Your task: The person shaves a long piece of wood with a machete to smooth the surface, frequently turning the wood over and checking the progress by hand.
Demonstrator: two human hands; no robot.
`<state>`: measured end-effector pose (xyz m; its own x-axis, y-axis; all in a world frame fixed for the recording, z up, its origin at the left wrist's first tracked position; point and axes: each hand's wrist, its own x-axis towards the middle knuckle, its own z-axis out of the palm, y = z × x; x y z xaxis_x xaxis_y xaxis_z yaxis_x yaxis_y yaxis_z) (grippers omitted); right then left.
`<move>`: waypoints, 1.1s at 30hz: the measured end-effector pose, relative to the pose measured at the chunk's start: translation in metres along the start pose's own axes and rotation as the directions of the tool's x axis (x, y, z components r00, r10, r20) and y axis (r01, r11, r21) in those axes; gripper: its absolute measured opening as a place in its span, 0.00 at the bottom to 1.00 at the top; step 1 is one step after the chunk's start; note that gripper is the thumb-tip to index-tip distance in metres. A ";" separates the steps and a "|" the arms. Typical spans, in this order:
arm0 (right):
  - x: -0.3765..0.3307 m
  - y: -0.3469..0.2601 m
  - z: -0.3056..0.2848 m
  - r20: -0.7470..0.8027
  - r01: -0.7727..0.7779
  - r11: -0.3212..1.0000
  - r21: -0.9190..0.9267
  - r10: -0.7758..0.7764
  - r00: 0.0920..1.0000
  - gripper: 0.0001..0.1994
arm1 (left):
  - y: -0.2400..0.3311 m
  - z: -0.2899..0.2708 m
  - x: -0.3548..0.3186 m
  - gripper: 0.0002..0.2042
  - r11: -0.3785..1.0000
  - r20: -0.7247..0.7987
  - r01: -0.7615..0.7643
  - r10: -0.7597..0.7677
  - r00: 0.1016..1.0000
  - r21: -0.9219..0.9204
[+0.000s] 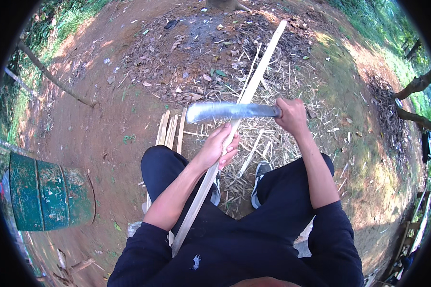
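A long pale wooden strip slants from my lap out over the ground ahead. My left hand is closed around its middle, just below the blade. In my right hand is the handle of a machete, mostly hidden by the fingers. The broad metal blade points left and lies across the strip just beyond my left hand. Its tip shines with glare. A thin sliver stands off the strip's left side above the blade. The lower end of the strip rests against my dark clothing.
Several cut wooden strips lie beside my left knee. Pale shavings cover the ground around my shoes. A rusty green drum is at the left. Thin trunks stand at both sides, with dry leaves ahead.
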<state>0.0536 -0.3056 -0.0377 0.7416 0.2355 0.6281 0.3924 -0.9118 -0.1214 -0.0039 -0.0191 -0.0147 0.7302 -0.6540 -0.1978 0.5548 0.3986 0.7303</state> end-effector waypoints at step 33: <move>0.000 0.103 0.014 0.016 -0.930 0.368 0.011 0.930 0.368 0.17 | 0.010 0.004 -0.012 0.17 0.997 0.040 0.069 -0.070 0.997 0.017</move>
<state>0.1013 -0.3947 -0.0607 0.6464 -0.7555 0.1066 -0.5390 -0.5510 -0.6370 -0.0092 -0.0098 -0.0025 0.6732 -0.7053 -0.2221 0.5973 0.3416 0.7256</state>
